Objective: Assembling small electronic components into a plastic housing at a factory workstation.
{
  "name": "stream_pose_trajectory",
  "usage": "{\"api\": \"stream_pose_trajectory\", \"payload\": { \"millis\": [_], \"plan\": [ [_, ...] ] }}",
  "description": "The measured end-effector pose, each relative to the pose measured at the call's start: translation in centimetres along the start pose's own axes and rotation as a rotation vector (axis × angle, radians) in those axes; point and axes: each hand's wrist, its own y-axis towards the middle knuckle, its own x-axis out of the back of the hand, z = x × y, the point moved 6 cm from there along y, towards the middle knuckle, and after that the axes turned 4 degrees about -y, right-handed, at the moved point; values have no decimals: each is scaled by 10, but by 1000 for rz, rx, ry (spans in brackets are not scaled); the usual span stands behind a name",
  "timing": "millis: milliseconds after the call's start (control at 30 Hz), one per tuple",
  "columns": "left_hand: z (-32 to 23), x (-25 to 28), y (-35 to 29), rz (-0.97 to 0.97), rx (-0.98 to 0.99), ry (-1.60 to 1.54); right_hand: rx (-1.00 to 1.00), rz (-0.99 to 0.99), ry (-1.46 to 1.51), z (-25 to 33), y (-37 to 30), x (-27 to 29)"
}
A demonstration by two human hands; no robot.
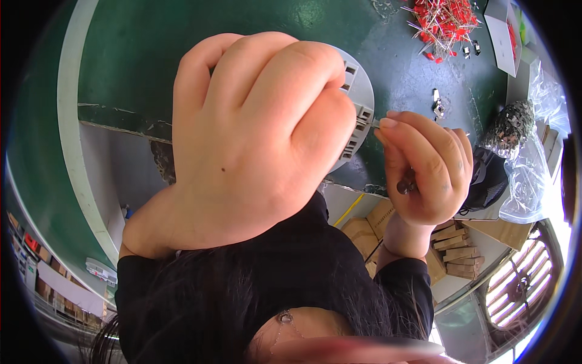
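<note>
My left hand (260,127) fills the middle of the view, its fingers curled over a round light-grey plastic part (365,91). Only the right edge of that part shows, with several square slots along it; the rest is hidden behind the hand. At this edge, the thumb and forefinger of my right hand (430,167) pinch a thin metal piece (375,124), whose far end meets the slots. A dark brown rounded end (406,182) pokes out from the curled fingers of the right hand; what it belongs to is hidden.
On the green tabletop (139,54) lies a pile of red-ended parts with thin metal leads (445,24). Small metal pieces (438,104) lie nearer. A bag of metal bits (512,128) and clear plastic bags (524,188) sit at right. Cardboard boxes (364,236) stand below.
</note>
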Motion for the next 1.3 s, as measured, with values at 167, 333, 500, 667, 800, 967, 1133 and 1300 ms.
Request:
{"api": "stream_pose_trajectory", "payload": {
  "millis": [167, 333, 500, 667, 800, 967, 1133, 1300],
  "plan": [
    [0, 0, 0, -4, 5, -4, 66, 23, -59, 1, 3, 1],
    [0, -2, -1, -11, 12, -10, 115, 30, -113, 4, 8, 0],
    [-2, -4, 2, -9, 2, -33, -23, 131, -164, 11, 13, 3],
    [-4, -2, 7, 114, 16, -33, -77, 278, -310, 25, 23, 1],
    [0, 3, 9, 112, 80, -126, -104, 392, -454, 32, 7, -5],
    [10, -4, 7, 302, 78, -183, -668, -31, -40, -49, -47, 34],
    [9, -4, 0, 262, 122, -210, -887, 48, -99, -65, -71, 31],
    [7, -5, -2, 253, 165, -224, -705, -44, -184, -68, -71, 20]
  ]
}}
